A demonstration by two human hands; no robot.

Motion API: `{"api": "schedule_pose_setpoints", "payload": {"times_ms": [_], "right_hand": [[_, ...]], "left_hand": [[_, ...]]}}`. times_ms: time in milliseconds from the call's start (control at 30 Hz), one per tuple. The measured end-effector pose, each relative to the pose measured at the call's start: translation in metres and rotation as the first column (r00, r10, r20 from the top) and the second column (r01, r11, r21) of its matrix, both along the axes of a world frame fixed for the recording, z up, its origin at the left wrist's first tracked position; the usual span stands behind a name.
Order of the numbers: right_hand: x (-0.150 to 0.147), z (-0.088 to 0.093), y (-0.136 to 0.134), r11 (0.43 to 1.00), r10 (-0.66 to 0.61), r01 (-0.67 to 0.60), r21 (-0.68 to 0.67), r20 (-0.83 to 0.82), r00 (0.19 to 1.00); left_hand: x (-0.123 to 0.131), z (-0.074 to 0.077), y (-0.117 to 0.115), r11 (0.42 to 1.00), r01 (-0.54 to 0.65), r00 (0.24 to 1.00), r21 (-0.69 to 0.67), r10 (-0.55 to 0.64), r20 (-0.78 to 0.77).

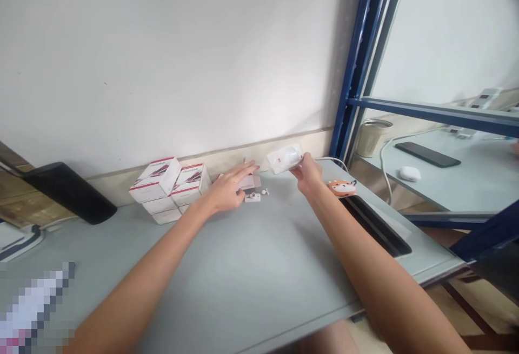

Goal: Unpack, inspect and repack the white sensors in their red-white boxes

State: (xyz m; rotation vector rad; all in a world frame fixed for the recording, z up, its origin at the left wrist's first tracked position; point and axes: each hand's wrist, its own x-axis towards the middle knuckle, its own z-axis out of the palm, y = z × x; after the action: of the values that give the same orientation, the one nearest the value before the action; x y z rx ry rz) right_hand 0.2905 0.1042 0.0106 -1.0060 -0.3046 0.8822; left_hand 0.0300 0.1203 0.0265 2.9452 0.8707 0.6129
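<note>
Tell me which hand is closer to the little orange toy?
Right. The right hand, holding a white packet, is just beside the orange toy. The left hand is farther off, near the stacked boxes.

a pixelated patch [32,311] masks the table [243,278] at lower left. the left hand [229,189] covers most of a small open box [251,181]. the right hand [310,173] grips a white packet [284,158] too blurred to identify.
</note>
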Motion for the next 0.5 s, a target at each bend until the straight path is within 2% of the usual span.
{"api": "schedule_pose_setpoints", "payload": {"times_ms": [67,133,167,200,233,300,367,400,467,500], "right_hand": [[-0.004,0.004,-0.004,1.0,0.03,-0.03,0.004,0.01,1.0],[-0.01,0.008,-0.009,0.998,0.06,-0.06,0.013,0.025,0.998],[-0.015,0.01,-0.012,0.997,0.075,-0.075,0.016,0.03,0.997],[-0.021,0.012,-0.016,0.995,0.093,-0.093,0.017,0.038,0.995],[-0.029,0.014,-0.02,0.993,0.119,-0.12,0.017,0.053,0.991],[-0.049,0.017,-0.03,0.977,0.206,-0.211,0.023,0.126,0.97],[-0.072,0.017,-0.042,0.936,0.333,-0.351,0.023,0.264,0.905],[-0.082,0.016,-0.048,0.905,0.392,-0.425,0.018,0.353,0.849],[-0.1,0.013,-0.059,0.848,0.431,-0.529,0.014,0.561,0.707],[-0.106,0.011,-0.063,0.837,0.396,-0.546,0.022,0.665,0.633]], "left_hand": [[-0.004,0.006,-0.017,0.999,0.005,0.986,0.049,-0.013,0.164],[-0.007,0.007,-0.037,0.996,-0.058,0.916,0.07,0.025,0.401],[-0.008,0.007,-0.046,0.997,-0.082,0.857,0.012,0.065,0.511],[-0.009,0.006,-0.056,0.99,-0.08,0.796,-0.112,0.131,0.59],[-0.01,0.004,-0.065,0.96,-0.045,0.73,-0.276,0.22,0.647],[-0.013,-0.002,-0.08,0.805,0.123,0.622,-0.58,0.393,0.678],[-0.017,-0.009,-0.09,0.604,0.321,0.543,-0.73,0.514,0.664],[-0.019,-0.013,-0.093,0.537,0.384,0.496,-0.751,0.566,0.658],[-0.025,-0.021,-0.096,0.463,0.449,0.399,-0.764,0.662,0.635],[-0.028,-0.025,-0.096,0.442,0.469,0.362,-0.765,0.694,0.623]]}}
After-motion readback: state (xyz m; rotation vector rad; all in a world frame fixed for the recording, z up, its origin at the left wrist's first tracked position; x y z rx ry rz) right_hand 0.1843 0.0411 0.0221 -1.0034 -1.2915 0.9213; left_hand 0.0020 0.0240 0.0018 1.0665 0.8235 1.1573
